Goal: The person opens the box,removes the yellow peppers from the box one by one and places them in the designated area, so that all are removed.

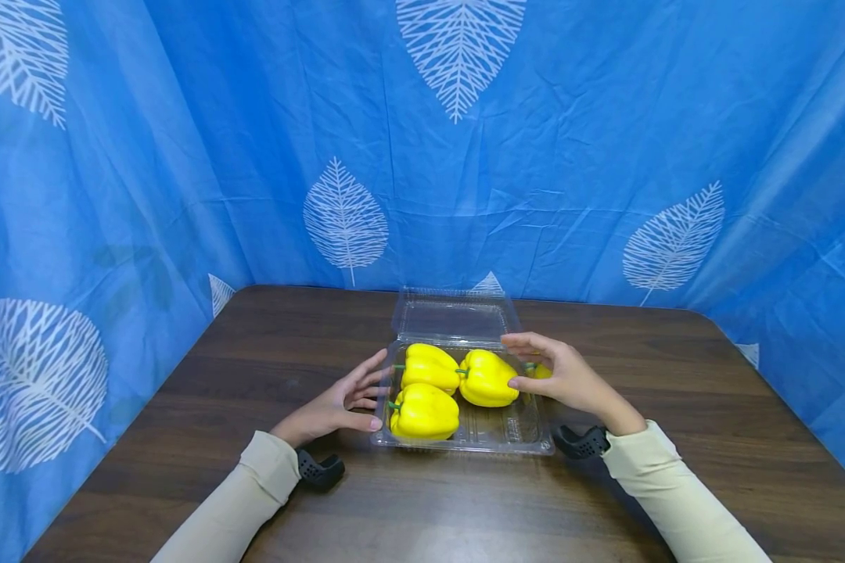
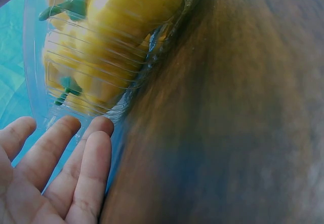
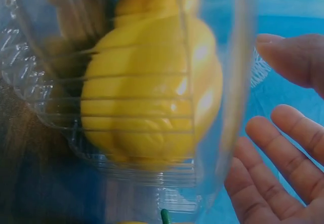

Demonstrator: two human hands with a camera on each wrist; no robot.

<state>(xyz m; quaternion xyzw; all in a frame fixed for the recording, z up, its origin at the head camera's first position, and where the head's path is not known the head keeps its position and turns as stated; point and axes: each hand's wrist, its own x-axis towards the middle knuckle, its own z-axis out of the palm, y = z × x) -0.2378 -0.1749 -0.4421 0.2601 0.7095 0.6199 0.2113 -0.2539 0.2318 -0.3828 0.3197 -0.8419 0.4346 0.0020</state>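
Note:
A see-through plastic box [image 1: 486, 430] lies on the table, its hinged lid [image 1: 458, 319] folded back. Inside sit three yellow bell peppers: one at the back left [image 1: 428, 366], one at the front left [image 1: 426, 412], one at the back right [image 1: 488, 380]. My left hand [image 1: 341, 403] is beside the box's left wall with fingers spread, fingertips right at the wall. Over the right rim, my right hand [image 1: 559, 374] has thumb and fingers apart, the thumb tip overlapping the right pepper. Another yellow pepper [image 1: 542, 371] lies outside the box, partly hidden behind that hand.
The dark wooden table [image 1: 267, 344] runs back to a blue curtain [image 1: 570, 141] with white leaf prints. The box's front right part shows bare ribbed plastic. A black strap device is on each wrist, below pale sleeves.

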